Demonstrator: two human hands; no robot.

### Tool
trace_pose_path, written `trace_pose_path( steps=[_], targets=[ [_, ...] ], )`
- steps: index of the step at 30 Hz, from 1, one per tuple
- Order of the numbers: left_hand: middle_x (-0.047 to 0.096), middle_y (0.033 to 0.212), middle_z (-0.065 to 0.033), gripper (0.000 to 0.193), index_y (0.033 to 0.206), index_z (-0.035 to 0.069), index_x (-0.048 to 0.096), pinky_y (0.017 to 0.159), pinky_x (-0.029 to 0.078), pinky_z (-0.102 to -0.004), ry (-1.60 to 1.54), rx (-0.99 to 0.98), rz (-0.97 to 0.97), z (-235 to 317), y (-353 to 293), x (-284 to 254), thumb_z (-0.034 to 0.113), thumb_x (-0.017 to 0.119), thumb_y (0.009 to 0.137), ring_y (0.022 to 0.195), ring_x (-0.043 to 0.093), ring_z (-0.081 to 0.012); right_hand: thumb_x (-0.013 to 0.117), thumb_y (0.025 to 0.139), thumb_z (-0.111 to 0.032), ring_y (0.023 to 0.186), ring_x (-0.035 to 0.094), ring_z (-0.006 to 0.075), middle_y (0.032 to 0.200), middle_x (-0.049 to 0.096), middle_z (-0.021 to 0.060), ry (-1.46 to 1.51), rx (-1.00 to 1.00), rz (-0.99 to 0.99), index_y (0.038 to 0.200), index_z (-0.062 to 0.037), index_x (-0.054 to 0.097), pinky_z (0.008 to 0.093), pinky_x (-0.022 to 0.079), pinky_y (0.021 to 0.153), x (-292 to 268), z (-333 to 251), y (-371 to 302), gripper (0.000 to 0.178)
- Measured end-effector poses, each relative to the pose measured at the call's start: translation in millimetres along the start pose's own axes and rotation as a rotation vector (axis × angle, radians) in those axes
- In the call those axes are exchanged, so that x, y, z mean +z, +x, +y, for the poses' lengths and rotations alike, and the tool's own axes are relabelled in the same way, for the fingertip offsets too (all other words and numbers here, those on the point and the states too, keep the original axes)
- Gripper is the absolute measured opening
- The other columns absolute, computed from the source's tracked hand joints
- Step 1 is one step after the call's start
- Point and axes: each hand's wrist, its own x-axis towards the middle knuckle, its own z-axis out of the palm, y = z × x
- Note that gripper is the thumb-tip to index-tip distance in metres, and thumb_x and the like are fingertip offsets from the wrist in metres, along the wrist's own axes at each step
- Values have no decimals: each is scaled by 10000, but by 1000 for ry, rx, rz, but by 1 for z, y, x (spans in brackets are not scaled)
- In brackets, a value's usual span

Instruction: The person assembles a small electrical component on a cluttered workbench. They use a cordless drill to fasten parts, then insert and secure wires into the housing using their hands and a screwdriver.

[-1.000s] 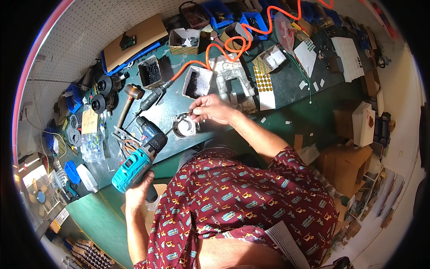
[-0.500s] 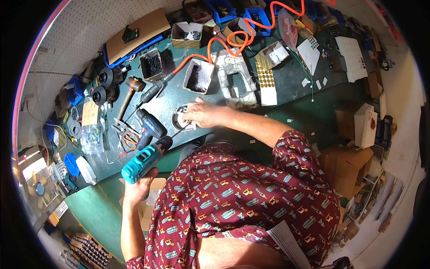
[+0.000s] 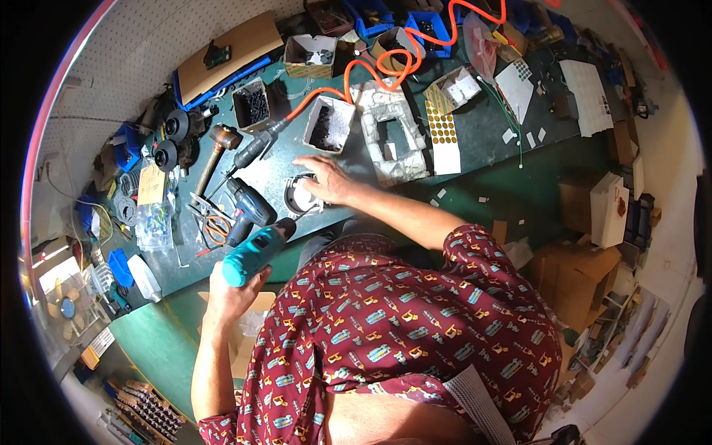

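Note:
My left hand (image 3: 239,291) is wrapped round the grip of a teal cordless drill (image 3: 256,254). Its dark chuck and long bit point up and right toward a round white-and-metal part (image 3: 297,196) at the bench's front edge. Over that part's right side hovers my right hand (image 3: 326,180), fingers stretched out to the left and no object visible in them. Whether the bit touches the part is hard to see. Just left of it lies a dark blue drill (image 3: 250,206). Beyond that are a grey air tool (image 3: 256,148) and a wooden-handled mallet (image 3: 210,167).
An orange coiled hose (image 3: 348,85) runs across the bench from the air tool. Open boxes of small black parts (image 3: 328,124) stand behind my right hand. To their right are a wrapped white frame (image 3: 404,152) and a sticker sheet (image 3: 443,137). Cardboard boxes (image 3: 578,274) stand at right.
My right hand has lifted slightly and its fingers have spread away from the round part. The teal drill has shifted a little to the right and tilted in my left hand.

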Motion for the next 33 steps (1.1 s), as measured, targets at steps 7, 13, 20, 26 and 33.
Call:
trace_pose_path(
  steps=[7, 13, 20, 26, 33],
  targets=[
    [715, 836, -217, 260, 1026, 47, 690, 751, 581, -476, 408, -122, -230, 63, 35, -14, 139, 699, 783, 830, 715, -397, 500, 946, -154, 1190, 625, 332, 1273, 670, 150, 69, 176, -138, 1222, -58, 680, 407, 488, 1030, 21, 4, -6, 343],
    [710, 850, -235, 269, 1034, 44, 680, 748, 571, -495, 484, -186, -275, 85, 43, -14, 114, 695, 775, 829, 710, -419, 527, 941, -123, 1160, 642, 332, 1251, 676, 161, 63, 106, -147, 1218, -38, 677, 406, 507, 1002, 24, 7, -3, 326],
    [687, 735, -232, 207, 915, 14, 655, 675, 566, -486, 487, -92, -192, 84, 22, -7, 185, 669, 799, 735, 707, -408, 546, 949, -120, 1131, 646, 376, 1188, 689, 217, 73, 33, -214, 1194, 6, 676, 425, 497, 1002, 13, -17, 0, 304],
    [714, 812, -195, 369, 1095, 66, 686, 684, 579, -448, 280, -122, 98, 56, -27, -31, 269, 781, 802, 773, 702, -402, 608, 925, -122, 1060, 671, 367, 1131, 706, 186, -66, 69, -117, 1133, -30, 698, 423, 536, 920, 4, -16, -3, 244],
    [647, 1111, -304, 606, 1325, -38, 511, 917, 500, -480, -23, -346, 473, -185, -45, 27, 122, 722, 780, 1045, 638, -452, 668, 910, -152, 949, 691, 354, 1027, 718, 130, -298, 42, -71, 1037, -49, 678, 431, 561, 814, 7, -35, -7, 164]
  ],
)
